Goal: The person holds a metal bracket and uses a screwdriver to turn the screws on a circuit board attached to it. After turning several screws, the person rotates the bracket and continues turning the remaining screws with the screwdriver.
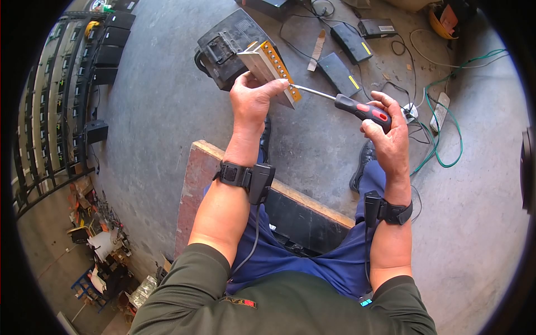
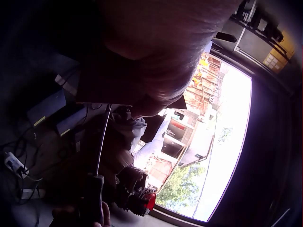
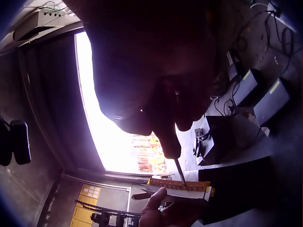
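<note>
My left hand (image 1: 249,106) grips a flat silver metal piece (image 1: 259,66) with its thumb near the lower end. Along the piece's edge runs a yellow strip (image 1: 277,60) with a row of small screws. My right hand (image 1: 389,137) holds a screwdriver (image 1: 357,108) by its black and red handle, thumb on one side and fingers on the other. The screwdriver's tip is at the yellow strip, close to the left thumb. In the right wrist view the shaft (image 3: 180,171) meets the strip (image 3: 163,182) among the screws. The left wrist view is dark, with the left fingers mostly hidden.
A black boxy case (image 1: 234,39) stands on the floor beyond the left hand. Black boxes (image 1: 339,73), cables and a power strip (image 1: 440,111) lie to the right. A wood-edged board (image 1: 307,205) spans in front of the legs. Racks (image 1: 61,84) line the left.
</note>
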Available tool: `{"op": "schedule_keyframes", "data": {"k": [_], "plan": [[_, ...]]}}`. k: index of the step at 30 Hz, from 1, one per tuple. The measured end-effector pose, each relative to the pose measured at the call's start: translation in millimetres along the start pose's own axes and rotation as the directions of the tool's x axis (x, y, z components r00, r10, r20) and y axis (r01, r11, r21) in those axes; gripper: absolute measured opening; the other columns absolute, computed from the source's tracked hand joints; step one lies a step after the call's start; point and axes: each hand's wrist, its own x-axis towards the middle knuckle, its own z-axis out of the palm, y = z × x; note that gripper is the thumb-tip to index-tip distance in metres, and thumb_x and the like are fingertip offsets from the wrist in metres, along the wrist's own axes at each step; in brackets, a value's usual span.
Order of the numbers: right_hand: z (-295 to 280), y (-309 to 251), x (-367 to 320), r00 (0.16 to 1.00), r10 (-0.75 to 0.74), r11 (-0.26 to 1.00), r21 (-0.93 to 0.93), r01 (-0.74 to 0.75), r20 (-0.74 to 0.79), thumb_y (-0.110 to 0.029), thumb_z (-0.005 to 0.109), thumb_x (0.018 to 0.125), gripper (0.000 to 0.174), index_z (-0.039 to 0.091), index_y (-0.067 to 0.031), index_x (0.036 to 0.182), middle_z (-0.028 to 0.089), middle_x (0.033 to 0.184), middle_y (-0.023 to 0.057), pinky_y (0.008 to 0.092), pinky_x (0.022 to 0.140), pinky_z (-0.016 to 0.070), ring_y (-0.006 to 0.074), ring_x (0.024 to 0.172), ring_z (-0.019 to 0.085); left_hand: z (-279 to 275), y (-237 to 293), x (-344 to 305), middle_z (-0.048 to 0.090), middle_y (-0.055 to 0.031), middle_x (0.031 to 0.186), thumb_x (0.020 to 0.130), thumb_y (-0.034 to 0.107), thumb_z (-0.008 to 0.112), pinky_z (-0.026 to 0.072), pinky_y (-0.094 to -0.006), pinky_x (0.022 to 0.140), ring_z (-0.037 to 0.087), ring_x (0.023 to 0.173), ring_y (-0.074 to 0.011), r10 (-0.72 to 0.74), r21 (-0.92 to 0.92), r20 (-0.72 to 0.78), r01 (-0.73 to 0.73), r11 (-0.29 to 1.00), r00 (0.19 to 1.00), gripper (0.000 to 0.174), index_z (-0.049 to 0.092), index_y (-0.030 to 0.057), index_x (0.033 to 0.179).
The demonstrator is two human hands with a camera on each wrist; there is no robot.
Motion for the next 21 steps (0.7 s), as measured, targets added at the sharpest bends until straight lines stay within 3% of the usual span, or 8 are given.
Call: {"op": "schedule_keyframes", "data": {"k": [2, 4, 7, 8, 13, 17, 19, 21], "plan": [[-0.9, -0.4, 0.0, 0.997, -0.08, 0.996, -0.048, 0.08, -0.009, -0.024, 0.07, 0.096, 0.045, 0.057, -0.0041, 0.134, 0.065, 0.093, 0.0048, 0.0239, 0.066, 0.0527, 0.0093, 0.074, 0.062, -1.5, -2.8, 1.7, 0.071, -0.0127, 0.106, 0.069, 0.002, 0.087, 0.0542, -0.0318, 0.09, 0.069, 0.094, -0.018, 0.006, -0.005, 0.001, -0.006, 1.0, 1.0, 0.057, 0.059, -0.0098, 0.118], [-4.5, -6.8, 0.0, 0.989, 0.13, 0.989, 0.06, -0.134, 0.066, -0.025, 0.071, 0.094, 0.047, 0.057, -0.0044, 0.134, 0.066, 0.097, 0.0063, 0.0246, 0.067, 0.0531, 0.0105, 0.077, 0.062, -3.2, -4.9, 2.6, 0.071, -0.0129, 0.108, 0.074, 0.001, 0.085, 0.0566, -0.033, 0.088, 0.07, 0.095, -0.0201, 0.025, 0.02, 0.014, -0.025, 0.999, 1.0, 0.052, 0.06, -0.0092, 0.118], [-7.2, -8.2, 1.1, 0.952, 0.286, 0.948, 0.112, -0.297, 0.107, -0.025, 0.071, 0.093, 0.048, 0.057, -0.0037, 0.134, 0.065, 0.098, 0.0066, 0.0251, 0.068, 0.0532, 0.0114, 0.078, 0.063, -3.1, -5.6, 2.5, 0.071, -0.0134, 0.109, 0.079, -0.001, 0.082, 0.0591, -0.0345, 0.087, 0.071, 0.096, -0.0223, 0.042, 0.049, 0.02, -0.043, 0.998, 0.999, 0.046, 0.061, -0.0087, 0.119], [-6.9, -7.5, 1.0, 0.952, 0.285, 0.948, 0.112, -0.297, 0.107, -0.025, 0.071, 0.093, 0.048, 0.057, -0.0037, 0.134, 0.065, 0.098, 0.0066, 0.0251, 0.068, 0.0532, 0.0114, 0.078, 0.063, -2.5, -4.9, 2.1, 0.071, -0.0136, 0.11, 0.079, -0.001, 0.082, 0.0591, -0.0347, 0.087, 0.071, 0.096, -0.0225, 0.04, 0.053, 0.011, -0.04, 0.998, 0.999, 0.047, 0.061, -0.0089, 0.12], [2.6, -6.0, -0.5, 0.999, -0.045, 0.999, 0.028, 0.044, 0.007, -0.023, 0.068, 0.095, 0.045, 0.057, -0.0025, 0.133, 0.063, 0.092, 0.0049, 0.0244, 0.067, 0.0534, 0.0108, 0.075, 0.063, -2.0, -4.1, 2.9, 0.071, -0.0133, 0.108, 0.069, 0.003, 0.088, 0.0535, -0.032, 0.092, 0.068, 0.097, -0.0184, 0.005, -0.008, -0.004, -0.005, 1.0, 1.0, 0.061, 0.058, -0.01, 0.12], [-4.3, -7.2, -0.1, 0.994, 0.097, 0.993, 0.065, -0.1, 0.046, -0.025, 0.069, 0.094, 0.047, 0.056, -0.0027, 0.134, 0.063, 0.093, 0.0055, 0.0248, 0.068, 0.0539, 0.011, 0.076, 0.063, -2.1, -3.2, 2.2, 0.071, -0.0134, 0.109, 0.069, 0.004, 0.088, 0.0534, -0.0323, 0.093, 0.068, 0.098, -0.0187, 0.012, -0.002, 0.003, -0.012, 1.0, 1.0, 0.062, 0.058, -0.0102, 0.121], [-7.2, -6.7, 1.1, 0.958, 0.279, 0.954, 0.094, -0.285, 0.07, -0.023, 0.069, 0.094, 0.049, 0.055, -0.0033, 0.136, 0.063, 0.093, 0.0055, 0.0253, 0.07, 0.0544, 0.0112, 0.076, 0.064, -0.9, -1.7, 0.7, 0.071, -0.0135, 0.11, 0.074, 0.002, 0.085, 0.056, -0.0334, 0.091, 0.07, 0.098, -0.0206, 0.026, 0.019, 0.014, -0.026, 0.999, 1.0, 0.055, 0.059, -0.0096, 0.121], [-5.1, -6.3, 0.4, 0.973, 0.227, 0.97, 0.078, -0.231, 0.05, -0.024, 0.069, 0.094, 0.05, 0.054, -0.0035, 0.137, 0.064, 0.094, 0.0054, 0.0251, 0.069, 0.0544, 0.0109, 0.076, 0.064, -1.0, -1.8, 0.1, 0.07, -0.0136, 0.11, 0.079, -0.001, 0.082, 0.0586, -0.0345, 0.09, 0.071, 0.097, -0.0224, 0.04, 0.039, 0.023, -0.041, 0.998, 0.999, 0.048, 0.06, -0.009, 0.12]]}}
